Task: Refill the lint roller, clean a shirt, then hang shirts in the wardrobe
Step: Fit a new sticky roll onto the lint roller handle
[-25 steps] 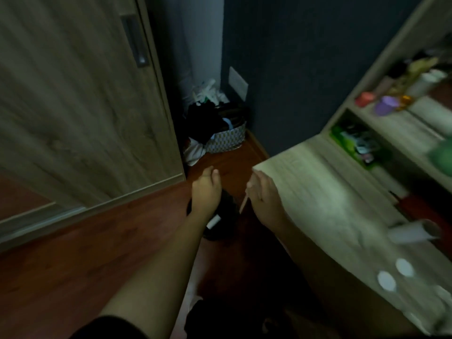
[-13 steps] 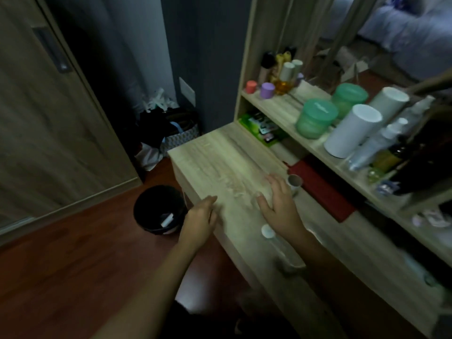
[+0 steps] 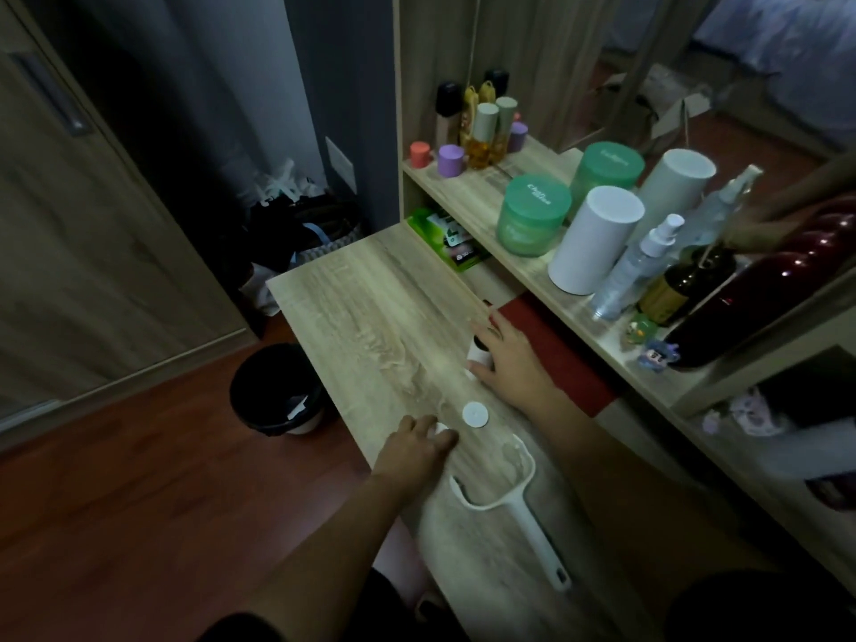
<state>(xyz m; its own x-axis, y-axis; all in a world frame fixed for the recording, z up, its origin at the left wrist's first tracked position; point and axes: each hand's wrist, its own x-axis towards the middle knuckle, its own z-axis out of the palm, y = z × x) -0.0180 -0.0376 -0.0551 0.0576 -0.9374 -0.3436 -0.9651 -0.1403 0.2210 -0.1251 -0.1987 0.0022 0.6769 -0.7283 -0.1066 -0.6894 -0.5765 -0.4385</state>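
Head view, refilling: right hand (image 3: pixel 505 363) grips the refill roll (image 3: pixel 479 355); left hand (image 3: pixel 414 449) covers an end cap (image 3: pixel 440 427), pinch unclear. Next, the roll likely needs seating in the lint roller frame (image 3: pixel 519 498) at its six o'clock.

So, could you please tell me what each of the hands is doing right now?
Left hand: fingertips on a small white cap; grip cannot be told.
Right hand: grips the refill roll.

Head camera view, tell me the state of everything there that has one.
White plastic lint roller frame, lying flat on the wooden tabletop, no roll fitted.
White refill roll, gripped by the right hand.
Round white end cap, loose on the tabletop.
Small white cap, under fingertips of the left hand, grip unclear.
Black round waste bin, open, scrap inside.
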